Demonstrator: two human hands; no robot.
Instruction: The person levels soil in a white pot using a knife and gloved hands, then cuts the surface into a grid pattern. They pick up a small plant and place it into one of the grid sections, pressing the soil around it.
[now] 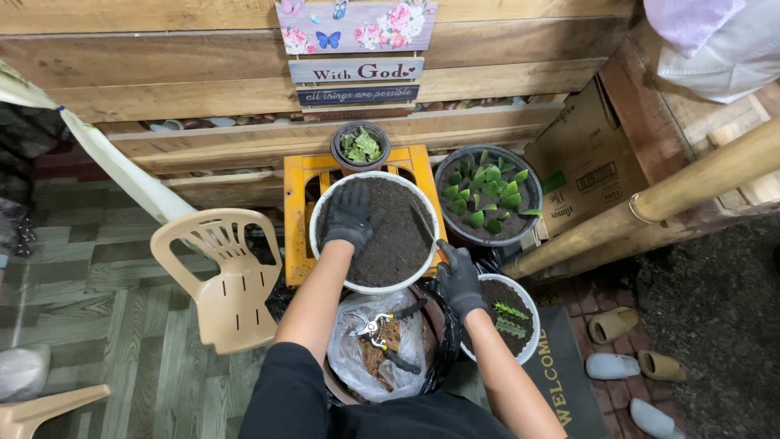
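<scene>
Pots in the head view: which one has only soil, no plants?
The big white pot on the yellow stool, where the left hand rests. The others hold green plants.

Single head view, steep downward, close over white soil pot point(325, 244), facing plank wall point(162, 81).

This was a home potting corner, set up against a rough wooden plank wall point(504, 81) hung with a painted flower-and-butterfly sign point(356, 26). Pots of soil and green cuttings point(487, 195) stood crowded on a yellow plastic crate point(299, 213) and the floor. A beige plastic chair point(223, 276), a doormat point(561, 382), slippers point(613, 323), a cardboard box point(581, 158) and bamboo poles point(674, 191) lay around.
</scene>
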